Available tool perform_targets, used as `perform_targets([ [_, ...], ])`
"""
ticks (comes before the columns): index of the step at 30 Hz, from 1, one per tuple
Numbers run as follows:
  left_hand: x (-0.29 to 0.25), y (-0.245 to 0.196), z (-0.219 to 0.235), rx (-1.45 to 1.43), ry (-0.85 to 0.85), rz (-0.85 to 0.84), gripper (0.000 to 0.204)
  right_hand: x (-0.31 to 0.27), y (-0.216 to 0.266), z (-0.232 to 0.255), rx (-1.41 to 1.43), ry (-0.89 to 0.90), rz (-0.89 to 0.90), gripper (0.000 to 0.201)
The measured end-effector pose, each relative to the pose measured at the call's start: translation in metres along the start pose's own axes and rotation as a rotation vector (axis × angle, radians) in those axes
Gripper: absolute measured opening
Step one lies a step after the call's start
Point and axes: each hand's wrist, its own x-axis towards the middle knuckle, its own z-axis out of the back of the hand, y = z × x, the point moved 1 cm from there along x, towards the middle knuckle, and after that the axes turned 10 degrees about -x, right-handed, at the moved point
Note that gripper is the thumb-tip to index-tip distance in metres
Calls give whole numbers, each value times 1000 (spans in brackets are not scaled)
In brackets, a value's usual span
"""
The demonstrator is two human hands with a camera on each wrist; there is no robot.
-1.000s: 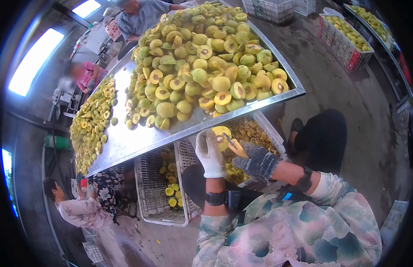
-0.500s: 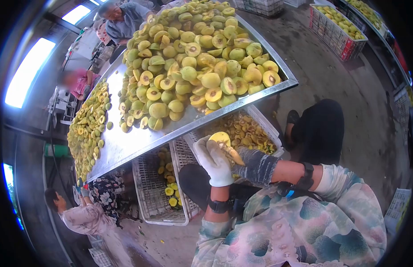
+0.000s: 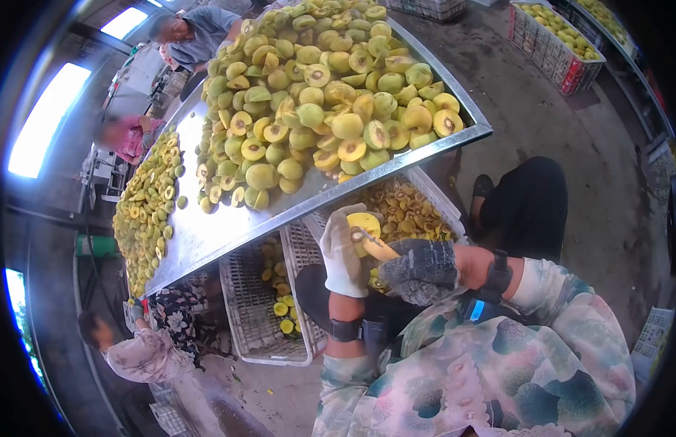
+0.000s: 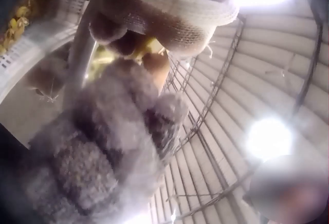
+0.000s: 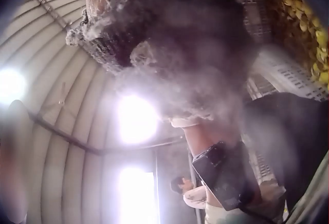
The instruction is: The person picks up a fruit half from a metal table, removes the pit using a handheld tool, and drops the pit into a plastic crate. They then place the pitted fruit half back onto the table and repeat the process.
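My left hand [image 3: 342, 255], in a white glove, holds a yellow-green stone fruit half [image 3: 363, 224] with its yellow cut face showing. In my right hand [image 3: 419, 271], under a dark grey knitted glove, I grip a small pitting tool [image 3: 380, 249] by its wooden handle. Its narrow metal end points at the fruit's cut face, overlapping it in the head view. In the left wrist view the grey glove [image 4: 113, 126] hides most of the tool. The right wrist view shows the back of that glove [image 5: 180, 44], hiding the fruit.
Ahead stands a metal-rimmed table [image 3: 309, 207] heaped with halved fruit [image 3: 309, 116]. Below the hands a crate [image 3: 436, 200] holds brownish pieces; a second crate [image 3: 243, 320] at left holds fruit halves. Other people [image 3: 159, 353] sit around the table. A full fruit crate [image 3: 549, 54] stands far right.
Half a second ago my left hand leaned over with the tool close in against the fruit. Now that hand is more upright, and the tool's metal end shows again. Both hands keep their grip.
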Motion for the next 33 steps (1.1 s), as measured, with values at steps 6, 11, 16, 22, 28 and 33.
perform_targets([
  [6,5,17,11,149,-50,-67,50,23,-9,12,-551,-117,48,20],
  [11,1,19,14,0,32,-60,57,10,-18,21,210,265,-5,27],
  [16,4,24,13,-25,60,-118,56,8,-23,24,203,214,51,32],
  [22,4,19,20,-488,-44,140,54,37,-19,22,-487,64,228,33],
  [28,4,-20,97,4,-701,-258,43,63,-56,122,-1846,-282,407,38],
  [33,21,-53,124,1450,-805,-242,67,63,-51,127,-1647,-384,-66,36],
])
